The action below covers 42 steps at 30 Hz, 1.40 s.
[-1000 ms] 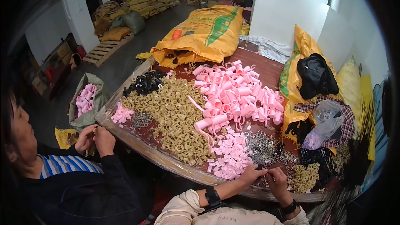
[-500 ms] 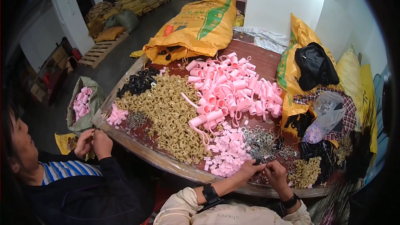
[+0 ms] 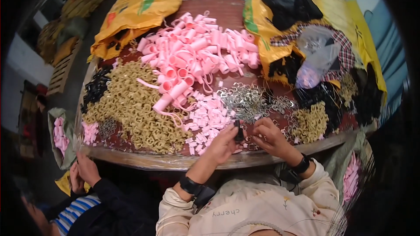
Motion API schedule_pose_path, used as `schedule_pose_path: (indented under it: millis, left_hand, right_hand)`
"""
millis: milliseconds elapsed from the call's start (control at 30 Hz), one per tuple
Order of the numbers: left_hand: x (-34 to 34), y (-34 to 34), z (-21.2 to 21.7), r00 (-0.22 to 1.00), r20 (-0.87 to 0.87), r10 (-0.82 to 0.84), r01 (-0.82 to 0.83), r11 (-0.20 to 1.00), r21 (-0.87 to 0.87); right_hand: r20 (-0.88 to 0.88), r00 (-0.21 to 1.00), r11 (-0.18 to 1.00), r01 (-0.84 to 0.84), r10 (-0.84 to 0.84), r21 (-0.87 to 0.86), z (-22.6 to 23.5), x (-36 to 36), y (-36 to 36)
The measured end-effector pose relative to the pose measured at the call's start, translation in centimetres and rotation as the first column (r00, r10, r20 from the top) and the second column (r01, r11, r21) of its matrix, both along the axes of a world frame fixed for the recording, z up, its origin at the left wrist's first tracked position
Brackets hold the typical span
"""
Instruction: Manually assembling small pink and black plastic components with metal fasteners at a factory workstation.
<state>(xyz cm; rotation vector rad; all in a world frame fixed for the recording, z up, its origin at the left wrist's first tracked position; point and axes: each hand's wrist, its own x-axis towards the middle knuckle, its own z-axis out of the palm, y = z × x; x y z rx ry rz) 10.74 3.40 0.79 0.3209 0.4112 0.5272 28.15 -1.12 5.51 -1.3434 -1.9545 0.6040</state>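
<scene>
My left hand (image 3: 222, 143) is closed round a small black plastic piece (image 3: 239, 130), which stands up between thumb and fingers. Just to its right, my right hand (image 3: 272, 139) hovers at the table's near edge with curled fingers; whatever is in them is too small to make out. Small flat pink pieces (image 3: 205, 118) lie in a heap beside my left hand. Beyond both hands spreads a pile of silver metal rings or clips (image 3: 247, 100). A small pile of tan plastic pieces (image 3: 310, 122) lies to the right of my right hand.
A large tan heap (image 3: 135, 105) and pink tubes with straps (image 3: 188, 57) cover the table's middle. Orange woven sacks (image 3: 140, 8) stand behind. Clear plastic bags (image 3: 317, 52) lie at right. A co-worker's hands (image 3: 85, 172) are at the left edge, near an open sack (image 3: 65, 148).
My view has swung right and down. My hands, close together before, are now apart; the black piece shows upright in my left hand.
</scene>
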Motion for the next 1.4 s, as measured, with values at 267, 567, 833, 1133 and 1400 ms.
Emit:
schedule_pose_path:
  millis: [267,567,833,1133,1400]
  left_hand:
    - [-0.8,-0.6,-1.9,0.999,-0.039,0.011,-0.010,1.000,0.019]
    - [-1.1,-1.6,-1.2,0.976,-0.215,-0.027,0.043,0.997,0.068]
    - [-1.0,-2.4,-0.6,0.950,-0.310,-0.045,0.101,0.980,0.169]
    - [-2.5,-1.5,-0.6,0.973,-0.229,0.019,0.007,0.994,0.113]
    - [-2.4,-1.3,-1.3,0.987,-0.137,0.086,-0.084,0.996,0.020]
  right_hand:
    - [0.129,0.989,0.981,-0.090,0.068,0.173,-0.3,-1.4,1.1]
    - [0.210,0.968,0.974,-0.170,0.137,0.149,-1.1,-1.9,1.0]
    - [0.239,0.965,0.990,-0.123,0.104,0.064,-1.2,-2.4,0.3]
    - [-0.056,0.996,0.980,-0.057,0.068,0.191,-2.6,-1.8,1.3]
    - [0.588,0.767,0.958,0.281,-0.257,0.052,-4.9,6.3,-0.3]
